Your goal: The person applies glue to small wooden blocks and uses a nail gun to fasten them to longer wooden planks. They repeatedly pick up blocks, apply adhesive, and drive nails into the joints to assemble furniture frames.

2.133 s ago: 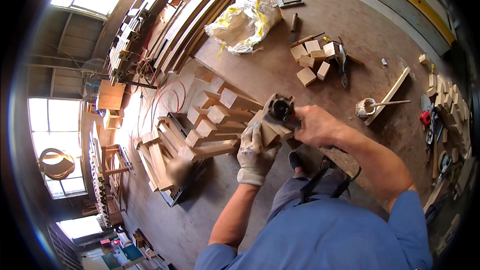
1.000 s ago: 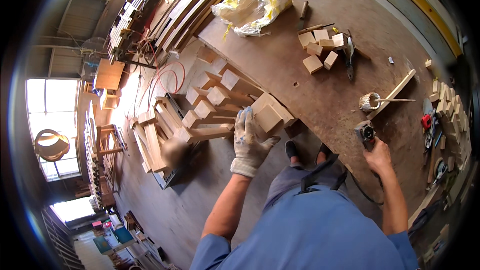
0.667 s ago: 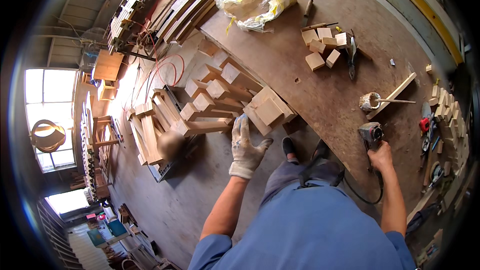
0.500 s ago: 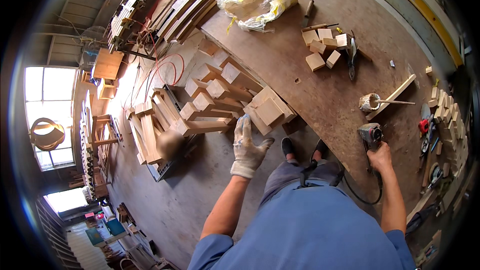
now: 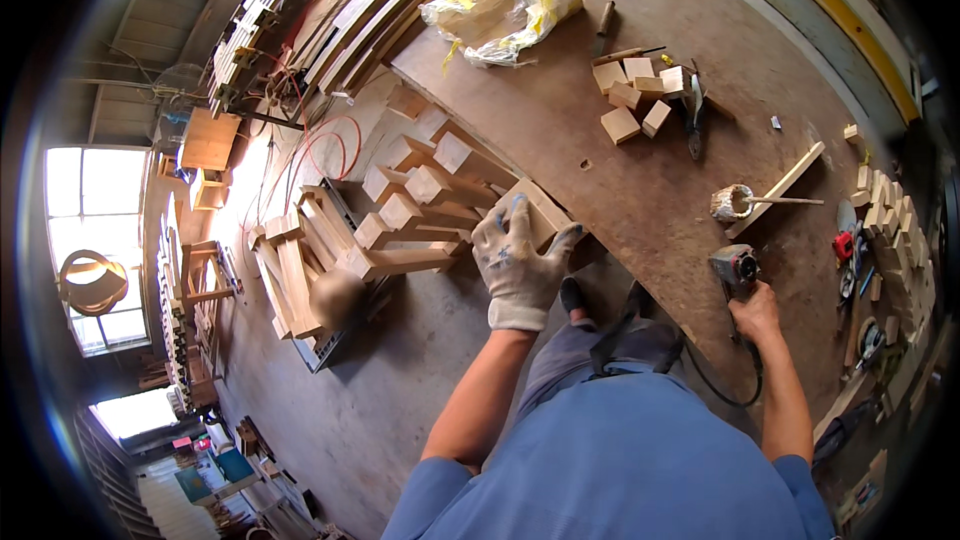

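Note:
My left hand (image 5: 518,275), in a white work glove, reaches over a light wooden block (image 5: 538,215) by the table's edge. Its thumb and fingers are spread around the near end of the block; whether they touch it I cannot tell. On the right, my bare right hand (image 5: 758,312) is wrapped around the handle of a grey and red corded power tool (image 5: 736,265). The tool rests at the edge of the brown table (image 5: 650,210), and its black cord loops down beside me. Several upright wooden legs (image 5: 425,202) stand just beyond my left hand.
Small wood blocks (image 5: 620,124) and pliers (image 5: 694,125) lie on the table. Nearer are a crusted glue pot (image 5: 731,203) with a stick and a wooden strip (image 5: 790,185). A plastic bag (image 5: 510,10) sits at the far edge. Stacked wood pieces (image 5: 890,220) line the right.
My left hand has moved right and slightly up, from beside the wooden block to over it. My right hand stays on the power tool. The view has shifted slightly.

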